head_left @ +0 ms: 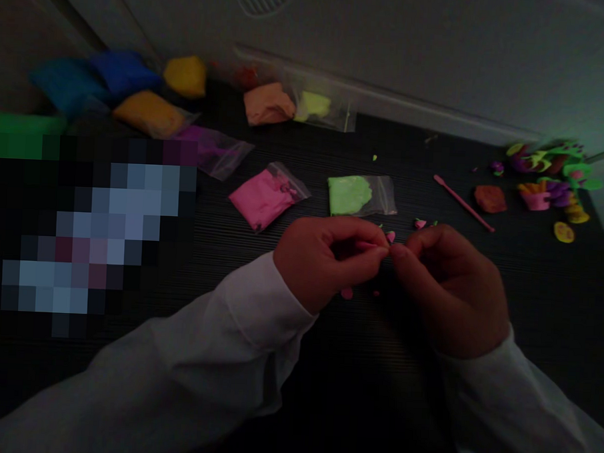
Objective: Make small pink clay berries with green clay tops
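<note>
Both my hands meet at the fingertips above the dark table. Thumb and forefinger of my left hand (325, 264) are pinched, with a small bit of pink clay (365, 245) showing between them. My right hand (457, 287) also pinches, its fingertips touching or nearly touching the left ones; whatever lies in that pinch is hidden. Just behind the fingers sit small pink-and-green clay pieces (420, 224). A flat pink clay bit (346, 293) lies below my left hand. Beyond the hands are a bag of light green clay (351, 195) and a bag of pink clay (263, 199).
A pink modelling stick (463, 202) lies right of centre, beside a reddish-brown clay lump (490, 199). Finished-looking colourful clay figures (536, 195) stand far right. Orange (149, 113), blue (124, 72) and purple clay bags (212, 149) lie at left. A pale wall panel (414, 64) rises behind.
</note>
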`<state>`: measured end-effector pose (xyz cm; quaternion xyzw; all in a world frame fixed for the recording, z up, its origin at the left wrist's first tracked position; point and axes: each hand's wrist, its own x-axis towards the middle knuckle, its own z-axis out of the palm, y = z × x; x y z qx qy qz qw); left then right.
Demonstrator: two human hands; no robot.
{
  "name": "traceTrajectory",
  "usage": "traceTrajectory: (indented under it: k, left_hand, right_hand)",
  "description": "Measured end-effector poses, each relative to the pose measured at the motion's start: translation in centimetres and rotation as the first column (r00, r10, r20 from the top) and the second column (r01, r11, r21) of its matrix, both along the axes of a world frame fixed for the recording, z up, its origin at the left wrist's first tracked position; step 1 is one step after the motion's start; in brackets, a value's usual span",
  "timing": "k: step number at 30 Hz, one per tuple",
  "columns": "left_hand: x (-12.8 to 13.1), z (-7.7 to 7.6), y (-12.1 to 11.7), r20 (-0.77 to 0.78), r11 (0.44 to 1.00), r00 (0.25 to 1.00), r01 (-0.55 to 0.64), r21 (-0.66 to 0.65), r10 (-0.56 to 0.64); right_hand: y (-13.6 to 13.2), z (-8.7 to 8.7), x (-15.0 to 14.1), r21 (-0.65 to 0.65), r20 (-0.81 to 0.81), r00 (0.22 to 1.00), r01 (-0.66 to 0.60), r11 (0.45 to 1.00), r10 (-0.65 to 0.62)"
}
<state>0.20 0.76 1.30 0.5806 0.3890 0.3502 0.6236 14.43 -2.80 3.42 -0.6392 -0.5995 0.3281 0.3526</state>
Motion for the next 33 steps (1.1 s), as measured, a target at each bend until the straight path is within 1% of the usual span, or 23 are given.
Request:
traceTrajectory:
  k: [7, 11, 17, 22, 28, 31, 33]
  left_hand:
    - [-0.06, -0.08, 0.07, -0.012, 0.999, 1.000, -0.025, 0.048, 0.026]
    - [-0.03, 0.01, 0.18, -0.040, 0.997, 0.999, -0.033, 0.068, 0.036]
    - [-0.10, -0.11, 0.23, -0.039, 0.997, 0.999, -0.028, 0.070, 0.031]
    - [-0.16, -0.32, 0.34, -0.053, 0.993, 0.998, -0.032, 0.112, 0.038]
    - [-0.10, -0.19, 0.37, -0.062, 0.993, 0.998, 0.003, 0.121, 0.004]
    - [-0.06, -0.24, 0.31, -0.042, 0.996, 0.999, 0.036, 0.076, -0.033]
    - [-0.06, -0.36, 0.34, -0.043, 0.996, 0.998, 0.041, 0.076, -0.037]
  right_hand:
    - [-0.06, 0.03, 0.20, -0.025, -0.018, 0.999, -0.034, 0.999, 0.034]
    - [-0.09, 0.00, 0.27, -0.007, -0.011, 0.999, -0.038, 0.999, 0.038]
    - [-0.10, 0.00, 0.14, -0.013, -0.005, 1.000, -0.011, 1.000, 0.011]
    - [-0.09, -0.05, 0.19, -0.015, -0.001, 0.999, -0.043, 0.999, 0.043]
    - [-0.02, 0.10, 0.10, -0.014, -0.030, 0.999, 0.039, 0.999, -0.039]
    - [0.04, 0.38, 0.27, 0.007, -0.013, 0.996, 0.086, 0.996, -0.086]
    - [0.08, 0.52, 0.50, 0.014, -0.002, 0.996, 0.093, 0.996, -0.093]
